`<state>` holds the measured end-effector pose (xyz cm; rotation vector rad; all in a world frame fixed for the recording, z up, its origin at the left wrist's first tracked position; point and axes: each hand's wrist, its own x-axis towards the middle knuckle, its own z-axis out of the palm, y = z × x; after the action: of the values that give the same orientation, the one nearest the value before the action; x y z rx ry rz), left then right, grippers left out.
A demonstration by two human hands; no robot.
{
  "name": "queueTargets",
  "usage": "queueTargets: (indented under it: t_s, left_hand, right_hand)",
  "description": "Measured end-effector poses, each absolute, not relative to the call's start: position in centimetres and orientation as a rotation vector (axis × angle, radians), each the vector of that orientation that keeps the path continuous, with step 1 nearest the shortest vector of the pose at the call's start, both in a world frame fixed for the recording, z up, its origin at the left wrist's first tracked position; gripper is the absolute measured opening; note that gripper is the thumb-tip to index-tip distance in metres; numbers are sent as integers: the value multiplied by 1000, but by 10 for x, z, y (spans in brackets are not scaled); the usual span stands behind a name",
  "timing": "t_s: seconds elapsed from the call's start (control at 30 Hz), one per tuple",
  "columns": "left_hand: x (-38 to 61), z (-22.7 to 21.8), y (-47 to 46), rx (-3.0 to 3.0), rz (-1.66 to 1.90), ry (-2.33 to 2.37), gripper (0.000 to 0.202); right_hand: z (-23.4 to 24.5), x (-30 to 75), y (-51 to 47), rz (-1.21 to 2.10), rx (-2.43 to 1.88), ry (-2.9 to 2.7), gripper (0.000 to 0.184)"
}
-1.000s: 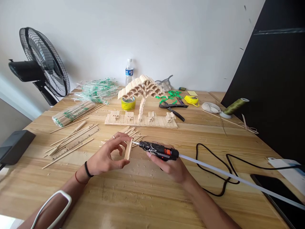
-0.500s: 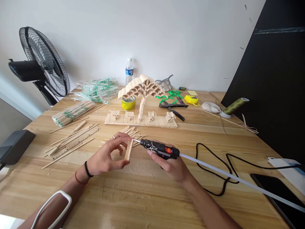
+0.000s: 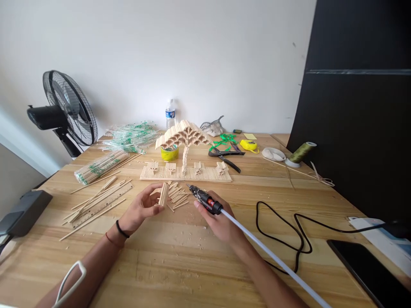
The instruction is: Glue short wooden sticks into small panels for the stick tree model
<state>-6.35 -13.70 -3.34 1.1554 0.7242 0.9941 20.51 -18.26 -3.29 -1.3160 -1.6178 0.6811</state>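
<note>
Between the thumb and fingers of my left hand [image 3: 141,207] is a small panel of wooden sticks [image 3: 163,194], held upright and tilted. My right hand [image 3: 223,218] grips a black hot glue gun [image 3: 205,199], its nozzle pointing up and left, apart from the panel. A long white glue stick [image 3: 266,253] runs out of the gun's back. Short cut sticks [image 3: 178,196] lie in a loose pile just behind the panel. Beyond them stands a stick-built model [image 3: 184,171] with a flat base, a trunk, a sloped roof and several small pieces on the base.
Long sticks and a ruler [image 3: 102,203] lie left, near a bagged stick bundle [image 3: 102,167]. Behind are yellow tape [image 3: 169,154], a water bottle [image 3: 170,114], pliers [image 3: 226,157] and a tape measure [image 3: 249,146]. A black cord [image 3: 300,231] and phone [image 3: 362,269] lie right.
The glue gun has drawn away from the stick panel, and its nozzle now points farther from my left hand. The panel has turned to show its broad face. The head view has shifted.
</note>
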Motion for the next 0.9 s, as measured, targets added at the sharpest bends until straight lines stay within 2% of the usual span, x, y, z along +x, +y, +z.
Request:
queueTargets:
  t_s: [0.27, 0.37, 0.53, 0.63, 0.73, 0.9]
  left_hand:
    - [-20, -19, -93, 975, 1200, 729, 50]
    - [1, -15, -78, 907, 1256, 691, 51]
    - [20, -20, -52, 824, 1327, 630, 54]
    - [21, -26, -36, 797, 1338, 634, 50]
    - [21, -28, -22, 791, 1334, 650, 36]
    - [27, -28, -8, 782, 1343, 646, 38]
  right_hand:
    - [-38, 198, -180, 648, -1248, -1701, 27]
    - [-39, 196, -180, 629, -1227, -1727, 25]
    - [-45, 195, -179, 608, -1220, -1750, 25]
    - [-50, 194, -178, 606, -1219, -1755, 25]
    - [-54, 193, -177, 604, -1223, -1758, 24]
    - [-56, 192, -177, 608, -1236, -1765, 22]
